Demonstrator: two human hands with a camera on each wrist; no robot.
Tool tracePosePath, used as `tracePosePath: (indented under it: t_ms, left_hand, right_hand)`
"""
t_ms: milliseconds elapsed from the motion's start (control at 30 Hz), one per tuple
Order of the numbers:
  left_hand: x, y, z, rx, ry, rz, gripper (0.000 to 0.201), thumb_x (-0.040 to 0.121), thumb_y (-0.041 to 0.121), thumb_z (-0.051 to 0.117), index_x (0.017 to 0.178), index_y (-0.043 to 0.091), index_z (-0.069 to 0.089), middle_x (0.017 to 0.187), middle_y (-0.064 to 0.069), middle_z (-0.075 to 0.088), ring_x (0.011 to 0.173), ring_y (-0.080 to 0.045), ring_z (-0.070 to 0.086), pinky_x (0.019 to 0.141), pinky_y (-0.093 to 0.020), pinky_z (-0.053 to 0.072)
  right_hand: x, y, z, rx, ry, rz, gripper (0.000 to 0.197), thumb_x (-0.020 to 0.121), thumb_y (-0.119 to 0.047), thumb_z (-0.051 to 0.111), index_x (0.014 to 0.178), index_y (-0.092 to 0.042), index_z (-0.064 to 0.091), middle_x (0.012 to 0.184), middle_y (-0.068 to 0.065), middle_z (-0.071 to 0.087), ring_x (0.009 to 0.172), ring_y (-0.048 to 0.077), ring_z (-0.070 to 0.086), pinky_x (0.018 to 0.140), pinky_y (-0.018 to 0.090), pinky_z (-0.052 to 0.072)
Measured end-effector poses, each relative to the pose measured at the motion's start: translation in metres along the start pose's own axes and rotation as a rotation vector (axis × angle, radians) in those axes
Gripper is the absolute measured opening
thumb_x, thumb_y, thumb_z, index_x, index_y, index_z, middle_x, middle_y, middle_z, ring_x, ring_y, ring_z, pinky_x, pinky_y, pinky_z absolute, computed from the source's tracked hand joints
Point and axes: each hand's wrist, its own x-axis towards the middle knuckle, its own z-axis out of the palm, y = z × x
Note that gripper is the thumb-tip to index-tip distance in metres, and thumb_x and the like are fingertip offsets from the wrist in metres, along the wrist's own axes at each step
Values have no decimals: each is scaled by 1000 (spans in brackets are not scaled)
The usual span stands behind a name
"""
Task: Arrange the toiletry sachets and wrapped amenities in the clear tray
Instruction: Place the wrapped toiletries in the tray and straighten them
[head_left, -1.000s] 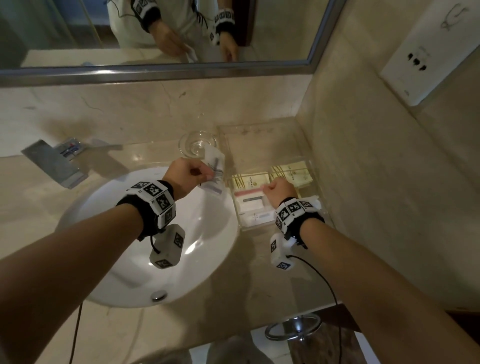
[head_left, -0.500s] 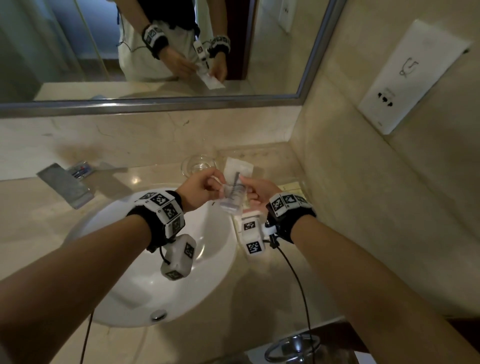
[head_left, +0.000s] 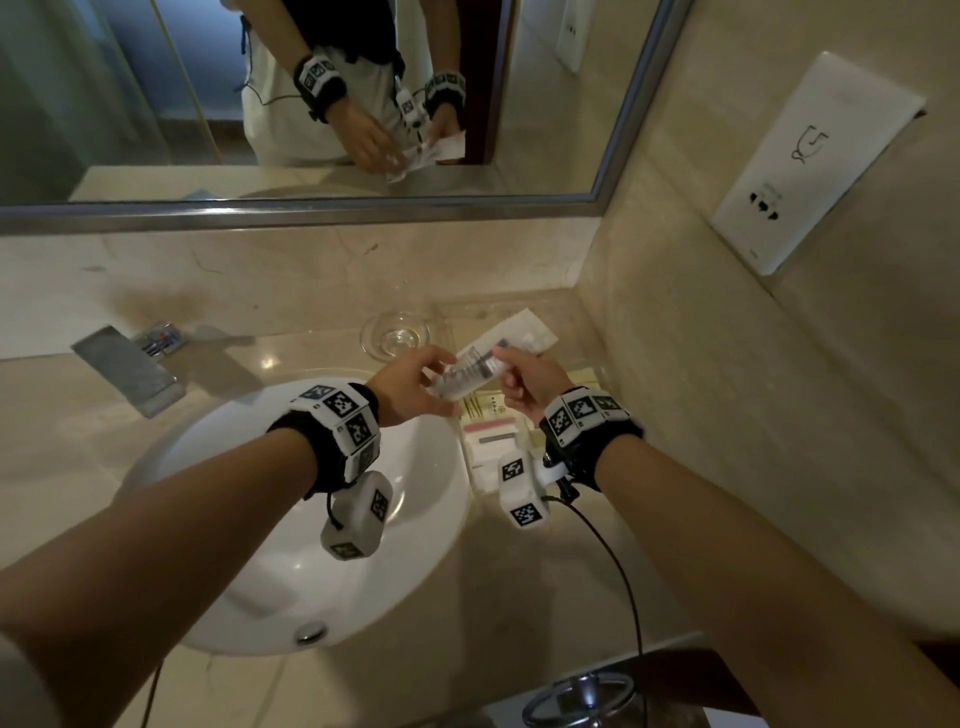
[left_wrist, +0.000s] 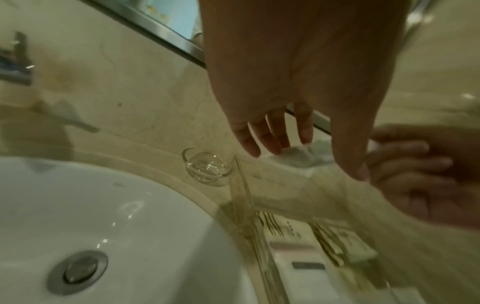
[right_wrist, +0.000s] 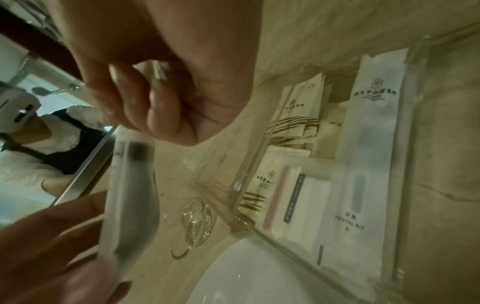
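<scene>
A long wrapped amenity (head_left: 485, 364), a clear-and-white packet with a dark item inside, hangs in the air over the left side of the clear tray (head_left: 592, 364). My left hand (head_left: 441, 379) pinches its near end and my right hand (head_left: 506, 366) pinches it further along with curled fingers. The right wrist view shows the blurred packet (right_wrist: 130, 195) running from my right hand (right_wrist: 155, 115) down to the other hand's fingers. In the tray lie a dental kit packet (right_wrist: 363, 164), beige striped sachets (right_wrist: 298, 115) and a pink-striped packet (right_wrist: 275, 195). In the left wrist view my left hand (left_wrist: 311, 152) hides most of the packet.
A small glass dish (head_left: 395, 335) stands just left of the tray. The white sink (head_left: 260, 519) fills the left, with the faucet (head_left: 130, 369) behind it. Mirror and back wall are close behind; the right wall carries a socket plate (head_left: 815, 161). A chrome ring (head_left: 582, 701) hangs below the counter edge.
My right hand left the tray and took hold of the packet that my left hand held alone. The packet now lies tilted between both hands; the head view has tipped up.
</scene>
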Motion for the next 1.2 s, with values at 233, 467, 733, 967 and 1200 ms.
tracePosePath:
  t_ms: [233,467,733,967,1200]
  left_hand:
    - [-4,14,12,331,170,93,29,85,16,60,114,10,58,111,-10,62,103,-27,52,82,-31,40]
    - [7,9,12,24,126,-16,8,87,12,59,93,9,57,81,-8,57,79,-23,52,71,-32,42]
    - [4,16,15,-648,-74,-184,21,89,-2,53,77,15,58,76,-2,58,57,-2,64,54,-11,54]
    - [7,14,22,-606,-240,-269,11,92,7,52,94,13,60,87,-3,64,80,-12,61,68,-19,53]
    - [15,15,20,-599,-124,-317,7,89,13,58,94,16,61,87,1,66,77,-10,60,68,-21,45]
  right_hand:
    - [-5,-5,-4,40,74,39,25,92,-27,55,73,-11,57,40,-4,53,29,5,41,31,14,33]
    - [-1,-1,-20,-236,151,39,41,87,-53,53,90,-12,57,67,0,52,53,10,44,46,19,36]
    - [-4,8,-26,-213,19,126,42,92,-40,52,109,-2,58,103,7,63,98,21,61,84,33,50]
    - [1,4,-26,50,20,-55,14,90,-2,56,102,-8,54,100,8,63,90,22,63,76,29,54]
    - [8,8,-28,-173,80,-65,15,90,-7,57,85,-19,65,84,-2,65,80,14,60,75,25,50]
